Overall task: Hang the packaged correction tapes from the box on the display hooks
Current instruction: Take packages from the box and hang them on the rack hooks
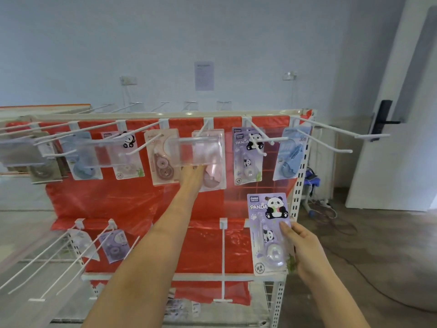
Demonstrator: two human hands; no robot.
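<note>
- Head view: right hand (305,247) pinches the right edge of a purple panda correction tape pack (270,233), thumb on its front, other fingers curled behind; pack upright, held in front of the rack's right side, below the top row.
- Left hand (192,177) reaches up to the pink pack (211,162) hanging on the top row; fingers hidden behind a clear plastic tag (196,151), so cannot tell whether they grip or just touch.
- Top row, hung packs counted left to right: grey one at the far left (45,169), blue (81,159), panda behind a clear tag (127,155), beige/brown (163,157), the pink one, purple panda (248,157) (looks like two stacked), blue at right (290,155). Seven spots with stock; left ones blurred.
- Lower row: two packs visible at left, one pale (81,242), one purple (114,245).
- White hooks (326,129) stick out toward the camera; the far-right top prongs are bare, and one lower centre hook (223,261) is bare.
- Red sheet (142,204) backs the display rack; white slotted upright (299,185) marks its right edge.
- Open floor (369,245) right of the rack, with cables (331,209) near the wall; white door (402,114) beyond.
</note>
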